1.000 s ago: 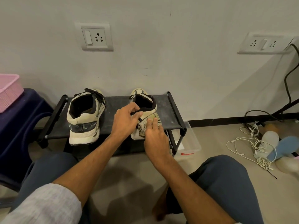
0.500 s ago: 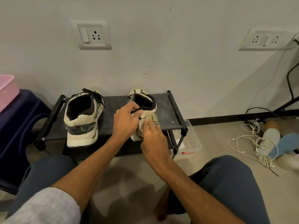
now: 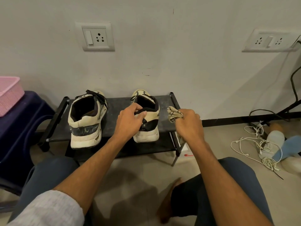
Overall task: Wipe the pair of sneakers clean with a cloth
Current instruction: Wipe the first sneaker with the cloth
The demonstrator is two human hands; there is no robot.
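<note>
Two cream sneakers with black linings stand heel-toward-me on a low black shoe rack [image 3: 114, 105]. My left hand [image 3: 130, 121] grips the heel collar of the right sneaker [image 3: 149, 128], fingers hooked inside the opening. My right hand [image 3: 189, 123] holds a bunched beige patterned cloth [image 3: 174, 114] just right of that sneaker, off its surface. The left sneaker [image 3: 85, 121] stands untouched, its black laces loose over the tongue.
A dark blue stool [image 3: 21, 121] with a pink basket [image 3: 9, 95] stands at the left. White cables [image 3: 259, 149] and blue-grey slippers [image 3: 283, 144] lie on the floor at the right. A clear plastic box [image 3: 185, 149] sits by the rack's right leg. My knees frame the foreground.
My right hand has lifted the cloth off the right sneaker's heel and moved it to the right. My left hand keeps its grip on the collar.
</note>
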